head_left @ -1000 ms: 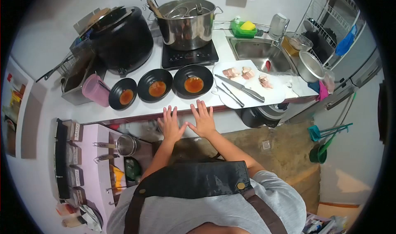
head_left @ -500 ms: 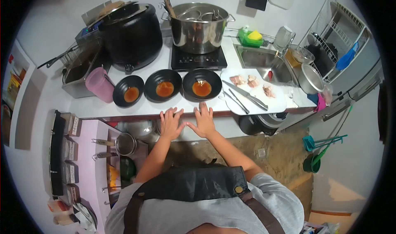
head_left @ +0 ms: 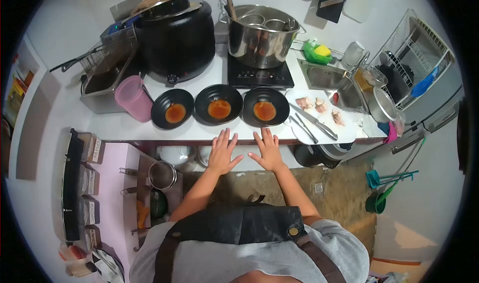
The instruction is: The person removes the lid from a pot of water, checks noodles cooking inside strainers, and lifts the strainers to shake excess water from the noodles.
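Both hands are at the counter's front edge. My left hand (head_left: 224,153) has its fingers spread, with nothing in it, in front of the middle black bowl (head_left: 206,118). Fingers apart and likewise bare, my right hand (head_left: 268,152) is in front of the right black bowl (head_left: 253,119). A third black bowl (head_left: 158,119) stands to the left. Each bowl holds a small pool of reddish-brown liquid. To the right, a white cutting board (head_left: 344,131) carries several pieces of meat (head_left: 320,105), a knife (head_left: 319,126) and tongs (head_left: 305,129).
Behind the bowls stand a large black pot (head_left: 174,43) and a steel stockpot (head_left: 259,46) on an induction cooker (head_left: 261,77). A pink pitcher (head_left: 133,99) and a fryer (head_left: 97,94) are on the left. The sink (head_left: 322,76) and dish rack (head_left: 409,58) are on the right.
My hands have moved apart from each other, with my right hand shifted rightward in view. The camera view has turned slightly, so the counter items appear farther right. The bowls keep their arrangement.
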Motion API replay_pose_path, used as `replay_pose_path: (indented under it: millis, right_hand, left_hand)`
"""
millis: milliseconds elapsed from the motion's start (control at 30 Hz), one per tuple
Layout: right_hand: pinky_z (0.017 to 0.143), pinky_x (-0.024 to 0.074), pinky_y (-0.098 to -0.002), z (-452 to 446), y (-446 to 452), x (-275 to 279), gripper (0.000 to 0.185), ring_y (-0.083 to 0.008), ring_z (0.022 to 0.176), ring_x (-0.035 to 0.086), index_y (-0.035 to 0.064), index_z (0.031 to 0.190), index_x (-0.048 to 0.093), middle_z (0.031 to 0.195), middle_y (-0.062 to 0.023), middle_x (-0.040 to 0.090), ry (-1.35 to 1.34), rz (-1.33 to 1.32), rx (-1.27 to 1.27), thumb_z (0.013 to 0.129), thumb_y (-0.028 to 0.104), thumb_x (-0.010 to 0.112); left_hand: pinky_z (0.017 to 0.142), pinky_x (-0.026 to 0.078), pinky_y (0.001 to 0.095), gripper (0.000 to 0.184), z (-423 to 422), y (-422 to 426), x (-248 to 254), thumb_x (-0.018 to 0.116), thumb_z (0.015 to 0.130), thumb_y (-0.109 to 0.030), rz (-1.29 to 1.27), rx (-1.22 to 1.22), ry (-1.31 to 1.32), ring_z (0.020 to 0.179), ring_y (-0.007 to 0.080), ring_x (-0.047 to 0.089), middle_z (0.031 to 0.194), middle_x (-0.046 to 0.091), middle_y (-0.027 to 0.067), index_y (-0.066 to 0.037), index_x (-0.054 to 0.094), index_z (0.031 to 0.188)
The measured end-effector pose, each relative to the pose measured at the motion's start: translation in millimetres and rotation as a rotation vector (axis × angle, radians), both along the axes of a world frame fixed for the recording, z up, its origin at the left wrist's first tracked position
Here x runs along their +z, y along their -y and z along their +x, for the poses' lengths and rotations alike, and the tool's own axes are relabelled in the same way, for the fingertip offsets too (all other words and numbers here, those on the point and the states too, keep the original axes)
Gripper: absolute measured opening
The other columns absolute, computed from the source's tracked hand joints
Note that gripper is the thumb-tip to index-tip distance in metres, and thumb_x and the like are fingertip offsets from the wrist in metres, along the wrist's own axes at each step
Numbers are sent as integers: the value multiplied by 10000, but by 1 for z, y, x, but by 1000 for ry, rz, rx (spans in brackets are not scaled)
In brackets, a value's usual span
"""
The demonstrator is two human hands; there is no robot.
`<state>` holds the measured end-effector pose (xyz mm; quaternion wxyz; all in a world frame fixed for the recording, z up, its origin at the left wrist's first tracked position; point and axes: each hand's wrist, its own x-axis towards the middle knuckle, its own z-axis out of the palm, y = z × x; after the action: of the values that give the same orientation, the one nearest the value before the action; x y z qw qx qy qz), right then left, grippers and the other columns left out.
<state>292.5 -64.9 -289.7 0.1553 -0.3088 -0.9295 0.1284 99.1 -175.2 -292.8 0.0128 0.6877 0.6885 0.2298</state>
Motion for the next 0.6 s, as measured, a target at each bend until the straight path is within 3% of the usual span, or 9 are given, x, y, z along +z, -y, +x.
replay_pose_path:
  millis: [67, 200, 533, 600]
  right_hand:
    - [1072, 146, -594, -3, 2, 2, 819, -437, 1381, 190, 85, 1425, 335, 1480, -276, 218, 14, 33, -30, 829, 617, 510]
    - [1058, 158, -607, -4, 1, -1, 850, -427, 1383, 194, 91, 1431, 325, 1484, -268, 218, 25, 38, -44, 805, 629, 533]
    - [1050, 147, -634, -16, 9, -6, 880, -445, 1378, 178, 102, 1432, 322, 1483, -282, 190, 40, 91, -137, 778, 639, 566]
    - [1049, 146, -636, -17, 10, -8, 880, -446, 1378, 174, 102, 1432, 323, 1483, -284, 187, 41, 89, -146, 777, 636, 569]
  left_hand:
    - [1090, 189, 518, 832, -3, 0, 0, 550, 835, -535, 6, -16, 3, 1370, 418, 224, 1467, 252, 275, 18, 313, 1408]
    - [1090, 191, 516, 887, -4, 0, -2, 554, 828, -548, 20, -11, 38, 1379, 402, 219, 1481, 223, 276, 57, 268, 1409]
    - [1044, 273, 459, 838, -21, 3, 4, 602, 789, -523, 80, -117, 17, 1334, 338, 314, 1462, 307, 202, 3, 350, 1391]
    - [1052, 259, 489, 845, -23, 5, 4, 599, 787, -530, 57, -124, 42, 1346, 332, 299, 1472, 293, 193, -12, 338, 1402]
